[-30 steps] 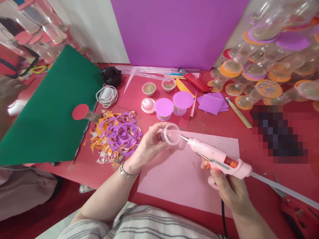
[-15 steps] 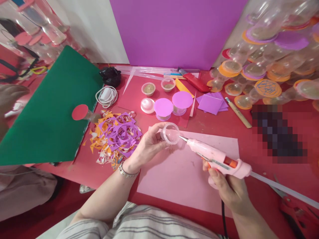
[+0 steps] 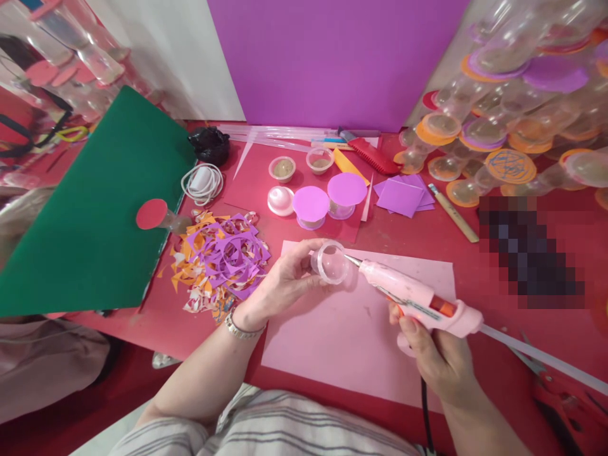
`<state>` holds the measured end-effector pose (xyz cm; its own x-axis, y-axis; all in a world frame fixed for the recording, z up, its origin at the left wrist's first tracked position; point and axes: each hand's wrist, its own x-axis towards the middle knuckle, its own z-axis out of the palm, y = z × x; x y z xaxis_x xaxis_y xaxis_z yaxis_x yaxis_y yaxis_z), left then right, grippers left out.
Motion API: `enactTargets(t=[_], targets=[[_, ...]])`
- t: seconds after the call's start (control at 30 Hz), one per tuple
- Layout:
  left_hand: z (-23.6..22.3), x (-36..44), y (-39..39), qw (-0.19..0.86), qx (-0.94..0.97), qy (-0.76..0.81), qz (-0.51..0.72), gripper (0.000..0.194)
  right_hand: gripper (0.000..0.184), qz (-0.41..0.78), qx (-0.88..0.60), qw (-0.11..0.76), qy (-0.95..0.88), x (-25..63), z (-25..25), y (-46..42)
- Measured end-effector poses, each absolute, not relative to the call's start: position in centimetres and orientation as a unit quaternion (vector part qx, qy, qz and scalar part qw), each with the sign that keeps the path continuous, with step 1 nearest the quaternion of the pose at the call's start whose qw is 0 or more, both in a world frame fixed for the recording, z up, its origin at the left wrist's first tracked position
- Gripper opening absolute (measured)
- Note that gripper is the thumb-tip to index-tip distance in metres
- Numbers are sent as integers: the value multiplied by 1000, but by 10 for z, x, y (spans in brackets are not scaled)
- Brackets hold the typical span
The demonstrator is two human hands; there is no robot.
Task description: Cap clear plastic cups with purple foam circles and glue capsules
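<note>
Between the fingers and thumb of my left hand [image 3: 289, 278] is a small clear plastic cup [image 3: 332, 263], its open rim tilted toward me and to the right. My right hand [image 3: 437, 354] is wrapped round the handle of a pink hot glue gun [image 3: 413, 294], with fingers at the trigger. The metal nozzle is at the right edge of the cup's rim; whether it touches cannot be made out. A long glue stick [image 3: 541, 354] sticks out of the gun's back. Beneath both hands lies a pink sheet [image 3: 327, 354].
Purple-capped cups [image 3: 311, 206], sand-filled cups [image 3: 282, 169] and a purple paper stack [image 3: 403, 195] stand behind. Paper scraps [image 3: 228, 256] and a green board [image 3: 99, 221] are left. On the right are a wooden-handled cutter [image 3: 453, 212], pliers [image 3: 570, 405] and stacked bottle shapes [image 3: 484, 130].
The cup in my left hand has shifted slightly right and down, its rim turned a little. The glue gun has moved slightly with it, its nozzle staying at the rim.
</note>
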<state>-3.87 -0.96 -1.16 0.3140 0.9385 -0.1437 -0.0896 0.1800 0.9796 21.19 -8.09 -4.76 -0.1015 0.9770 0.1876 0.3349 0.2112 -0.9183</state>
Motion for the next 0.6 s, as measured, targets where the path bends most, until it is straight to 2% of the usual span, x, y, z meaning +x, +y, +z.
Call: enactTargets(t=[0.37, 0.6], targets=[[-15, -40, -8, 646, 483, 422, 413, 45, 20, 386, -520, 434, -626, 211, -46, -82], [-19, -39, -8, 669, 451, 389, 445, 43, 24, 460, -534, 429, -566, 206, -41, -85]])
